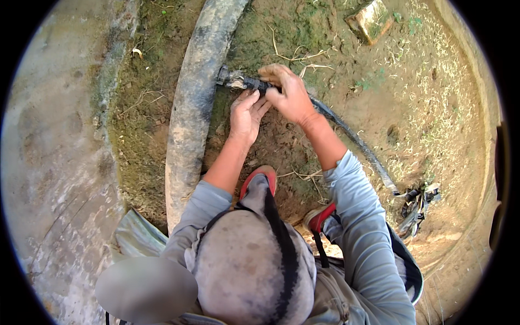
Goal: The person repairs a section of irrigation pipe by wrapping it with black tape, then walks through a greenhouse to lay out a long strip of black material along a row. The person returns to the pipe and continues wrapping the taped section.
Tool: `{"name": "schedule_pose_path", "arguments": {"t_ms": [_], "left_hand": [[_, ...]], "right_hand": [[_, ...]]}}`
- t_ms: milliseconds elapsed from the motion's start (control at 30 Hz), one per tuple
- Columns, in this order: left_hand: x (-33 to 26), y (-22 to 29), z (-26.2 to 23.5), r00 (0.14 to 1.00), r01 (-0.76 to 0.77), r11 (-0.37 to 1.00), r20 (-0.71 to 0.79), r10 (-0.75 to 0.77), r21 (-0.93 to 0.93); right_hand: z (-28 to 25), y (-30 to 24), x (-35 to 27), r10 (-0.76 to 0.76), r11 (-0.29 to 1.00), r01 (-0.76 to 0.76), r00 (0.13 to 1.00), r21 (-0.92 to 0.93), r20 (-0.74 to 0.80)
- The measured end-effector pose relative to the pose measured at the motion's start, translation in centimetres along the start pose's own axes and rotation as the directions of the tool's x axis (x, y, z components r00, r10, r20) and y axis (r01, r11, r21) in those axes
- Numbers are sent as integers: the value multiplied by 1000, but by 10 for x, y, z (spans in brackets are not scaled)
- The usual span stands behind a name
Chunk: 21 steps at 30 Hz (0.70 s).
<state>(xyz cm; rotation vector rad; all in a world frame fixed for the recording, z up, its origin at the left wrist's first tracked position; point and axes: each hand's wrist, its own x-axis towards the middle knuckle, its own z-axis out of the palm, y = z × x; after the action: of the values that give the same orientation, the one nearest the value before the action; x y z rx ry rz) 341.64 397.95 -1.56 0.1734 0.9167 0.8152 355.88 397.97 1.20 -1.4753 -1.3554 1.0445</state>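
A thin black hose [346, 127] joins a thick grey, dirt-stained pipe [189, 116] through a small metal-coloured fitting [236, 80]. Near this joint, black wrapping covers the hose end. My right hand [292, 96] is closed around the wrapped part, thumb on the near side and fingers over the far side. Just below the joint, my left hand [247, 117] has its fingers stretched toward the underside of the hose, with the thumb pointing up. Whether its fingertips press on the hose is hard to make out.
The thick pipe curves along my left side. A bundle of black strips [416, 208] lies at the hose's far right end. A brick-like block [370, 21] sits at the upper right. Red shoes [260, 180] and my bent knee [246, 265] are close below my hands.
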Motion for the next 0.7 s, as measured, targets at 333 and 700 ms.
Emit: {"name": "schedule_pose_path", "arguments": {"t_ms": [333,700], "left_hand": [[-11,33,-5,984,-73,979,-144,101,191],[22,42,2,988,-98,990,-107,109,99]], "right_hand": [[-20,-5,47,192,946,-31,854,-322,483],[-39,3,41,212,977,-212,933,-33,292]]}}
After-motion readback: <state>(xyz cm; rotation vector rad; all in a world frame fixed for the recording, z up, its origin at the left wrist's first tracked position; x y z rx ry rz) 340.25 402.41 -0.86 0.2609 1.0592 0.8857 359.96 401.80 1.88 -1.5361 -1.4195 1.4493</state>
